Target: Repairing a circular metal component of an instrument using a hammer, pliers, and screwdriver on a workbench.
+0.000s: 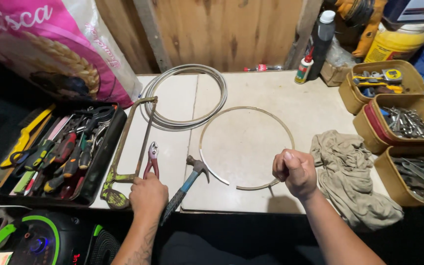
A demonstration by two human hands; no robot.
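Note:
My left hand [147, 194] rests at the near edge of the workbench, closed around the lower end of a rusty hacksaw [126, 149] by its green-stained handle. Red-handled pliers [152, 159] lie just beyond this hand, and a hammer [187, 184] lies to its right. My right hand [295, 172] is closed in a fist on the right side of a thin metal ring [246, 147] that lies flat on the bench, with a gap at its near side.
A coil of grey cable [185, 95] lies at the back of the bench. A black tray of screwdrivers [65, 157] sits left, a beige rag [349, 167] and tan bins of tools [403, 122] right. Bottles [320, 41] stand at the back.

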